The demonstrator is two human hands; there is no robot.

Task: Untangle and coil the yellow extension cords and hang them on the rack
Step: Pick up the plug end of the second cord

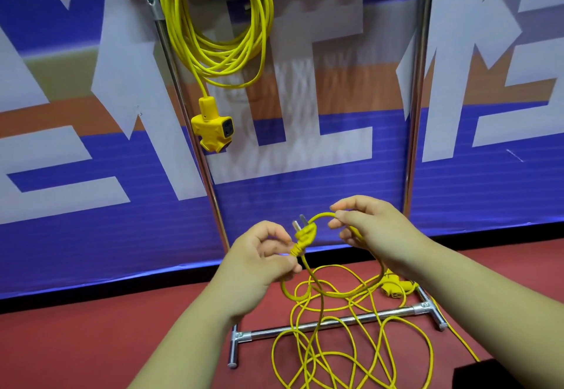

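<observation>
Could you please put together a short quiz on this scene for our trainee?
1. True or false: a coiled cord already hangs on the rack.
2. What does the left hand pinch? A: the loose cord by its plug; B: a socket; C: the rack's foot.
3. Fill in: the loose cord's slack lies tangled on the ___ floor.
Key: 1 true; 2 A; 3 red.
</observation>
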